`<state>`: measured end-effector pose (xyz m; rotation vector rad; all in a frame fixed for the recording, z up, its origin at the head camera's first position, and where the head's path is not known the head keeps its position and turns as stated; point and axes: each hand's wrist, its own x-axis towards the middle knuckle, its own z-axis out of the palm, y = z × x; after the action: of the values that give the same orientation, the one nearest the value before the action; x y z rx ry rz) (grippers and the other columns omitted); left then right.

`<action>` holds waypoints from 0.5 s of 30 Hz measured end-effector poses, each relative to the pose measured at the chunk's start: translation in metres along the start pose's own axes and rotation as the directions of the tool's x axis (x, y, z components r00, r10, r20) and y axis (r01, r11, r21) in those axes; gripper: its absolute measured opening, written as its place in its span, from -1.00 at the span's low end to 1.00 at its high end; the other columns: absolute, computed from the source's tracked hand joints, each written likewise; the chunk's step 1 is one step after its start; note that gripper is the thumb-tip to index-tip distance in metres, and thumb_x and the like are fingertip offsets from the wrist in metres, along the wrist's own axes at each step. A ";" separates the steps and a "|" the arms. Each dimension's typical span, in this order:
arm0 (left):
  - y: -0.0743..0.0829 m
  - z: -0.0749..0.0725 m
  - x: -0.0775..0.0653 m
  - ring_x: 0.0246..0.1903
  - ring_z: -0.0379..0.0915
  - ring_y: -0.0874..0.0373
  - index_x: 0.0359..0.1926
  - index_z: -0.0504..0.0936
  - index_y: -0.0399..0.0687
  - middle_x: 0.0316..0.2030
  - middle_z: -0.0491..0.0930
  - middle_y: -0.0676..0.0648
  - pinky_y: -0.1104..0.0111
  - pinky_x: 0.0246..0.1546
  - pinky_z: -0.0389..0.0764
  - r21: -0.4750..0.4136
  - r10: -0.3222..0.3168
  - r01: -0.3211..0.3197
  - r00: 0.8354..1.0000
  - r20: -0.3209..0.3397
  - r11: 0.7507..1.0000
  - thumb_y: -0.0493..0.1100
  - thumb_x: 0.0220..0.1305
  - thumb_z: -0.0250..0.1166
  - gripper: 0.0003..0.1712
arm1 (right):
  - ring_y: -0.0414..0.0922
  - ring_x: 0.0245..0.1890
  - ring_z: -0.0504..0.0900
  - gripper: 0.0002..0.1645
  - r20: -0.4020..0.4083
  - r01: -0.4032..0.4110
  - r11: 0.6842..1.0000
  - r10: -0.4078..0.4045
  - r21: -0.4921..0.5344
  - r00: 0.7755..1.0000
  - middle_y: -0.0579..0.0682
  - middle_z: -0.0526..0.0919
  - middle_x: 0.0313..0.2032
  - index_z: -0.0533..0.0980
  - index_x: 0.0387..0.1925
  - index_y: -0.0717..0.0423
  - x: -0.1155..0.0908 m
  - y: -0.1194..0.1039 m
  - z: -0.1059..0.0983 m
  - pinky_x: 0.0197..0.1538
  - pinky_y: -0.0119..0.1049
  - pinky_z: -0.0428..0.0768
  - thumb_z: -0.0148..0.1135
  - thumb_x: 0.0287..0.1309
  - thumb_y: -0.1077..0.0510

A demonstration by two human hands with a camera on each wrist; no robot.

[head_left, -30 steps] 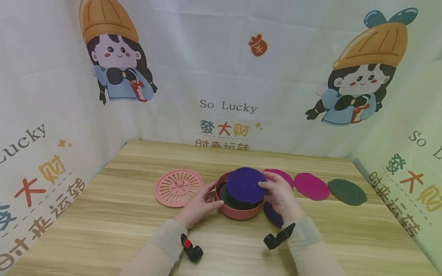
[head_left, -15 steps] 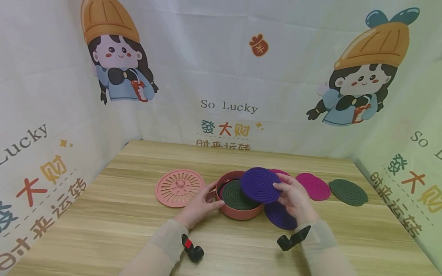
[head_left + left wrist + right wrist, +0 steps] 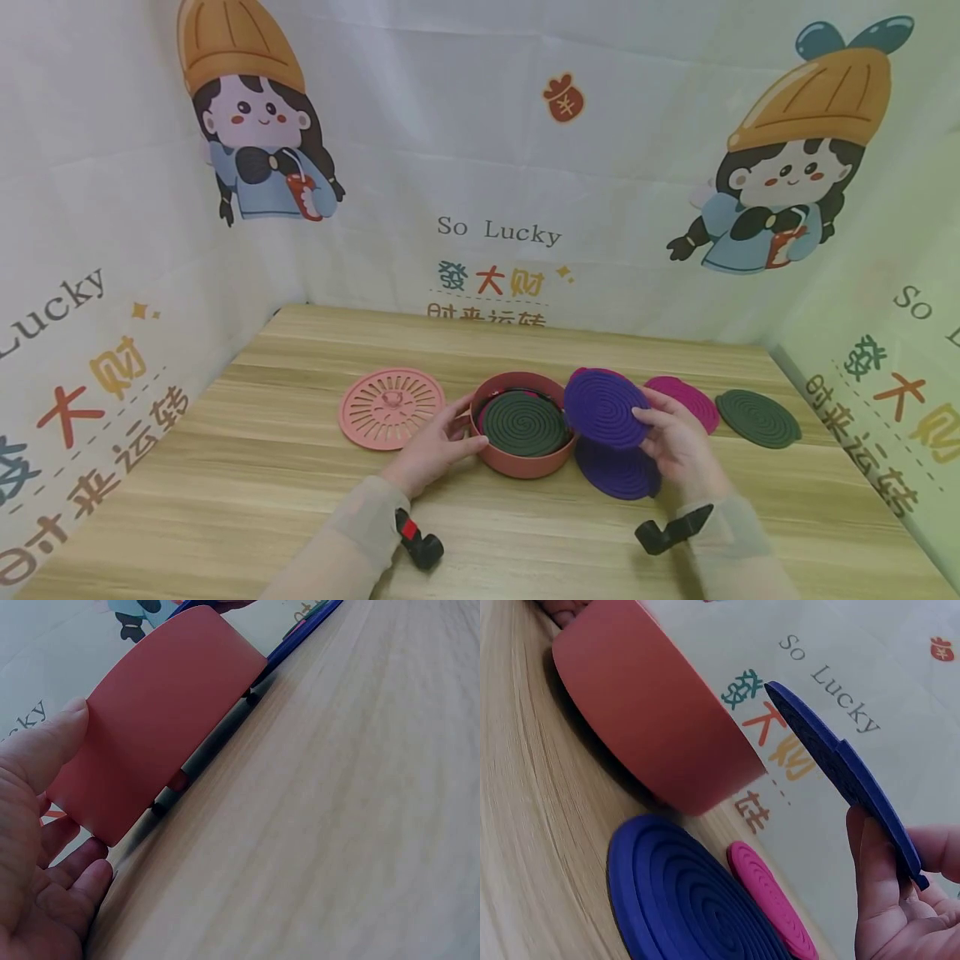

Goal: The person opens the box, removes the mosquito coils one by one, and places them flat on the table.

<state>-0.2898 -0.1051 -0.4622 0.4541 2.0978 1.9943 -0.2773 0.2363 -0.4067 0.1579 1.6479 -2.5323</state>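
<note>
A round salmon-red tin (image 3: 525, 467) stands on the table with a dark green mosquito coil (image 3: 523, 423) inside; a bit of magenta shows beneath the green. My left hand (image 3: 429, 457) grips the tin's left side, thumb against its wall and fingers lower round it, as the left wrist view shows. Between thumb and fingers my right hand (image 3: 684, 446) pinches a blue mosquito coil (image 3: 604, 407) by its right edge, raised and tilted just right of the tin. Below it a second blue mosquito coil (image 3: 618, 475) lies flat, partly covered in the head view.
Left of the tin lies a pink slotted lid (image 3: 408, 392) with a small knob. Behind the raised coil a magenta coil (image 3: 769, 896) is partly hidden. Another magenta coil (image 3: 686, 402) and a green coil (image 3: 759, 418) lie farther right. Printed cloth (image 3: 495, 167) encloses the table.
My right hand has carried the blue coil rightward from over the tin, uncovering the green coil inside. The left hand stays on the tin.
</note>
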 end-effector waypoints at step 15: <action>-0.001 0.000 0.000 0.36 0.15 -0.06 0.46 0.16 -0.02 0.37 0.23 -0.21 0.21 0.25 0.36 0.006 -0.005 0.005 1.000 -0.003 1.000 -0.21 0.20 0.38 -0.13 | -0.29 -0.40 0.61 -0.62 -0.023 -0.006 0.998 0.007 0.056 1.000 -0.16 0.63 -0.32 0.49 -0.17 -0.11 -0.010 -0.003 -0.039 -0.36 -0.51 0.61 -0.03 0.31 0.44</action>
<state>-0.2903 -0.1055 -0.4636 0.4474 2.1056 1.9873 -0.2670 0.2732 -0.4181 0.1974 1.5822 -2.5827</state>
